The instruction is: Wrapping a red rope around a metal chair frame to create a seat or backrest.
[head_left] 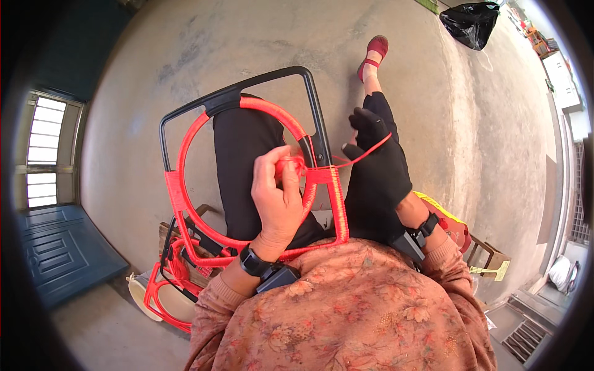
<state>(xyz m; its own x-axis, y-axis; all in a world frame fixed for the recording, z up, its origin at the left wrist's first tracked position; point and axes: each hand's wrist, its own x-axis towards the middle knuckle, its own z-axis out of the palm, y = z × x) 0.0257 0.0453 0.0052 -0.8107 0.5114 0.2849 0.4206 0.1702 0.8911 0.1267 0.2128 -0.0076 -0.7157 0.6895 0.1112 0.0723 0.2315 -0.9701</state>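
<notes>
A black metal frame (315, 102) with a ring inside rests across my lap, tilted. Red cord wraps most of the ring (192, 133) and the near part of the frame, while the far bars are bare black. My left hand (277, 191), bare, reaches through the ring and grips a bunched hank of red cord (291, 166) by its right side. From the wrapped joint at the frame's right bar, a red strand (365, 154) runs to my right hand (380, 164). That hand wears a black glove, and its curled fingers hold the strand.
More red-wrapped frames (167, 297) lie at lower left beside a pale bucket (137, 289). A wooden stool (489, 256) and a red item with a yellow edge (455, 232) are at my right. A black plastic bag (470, 25) sits on the concrete floor (427, 37).
</notes>
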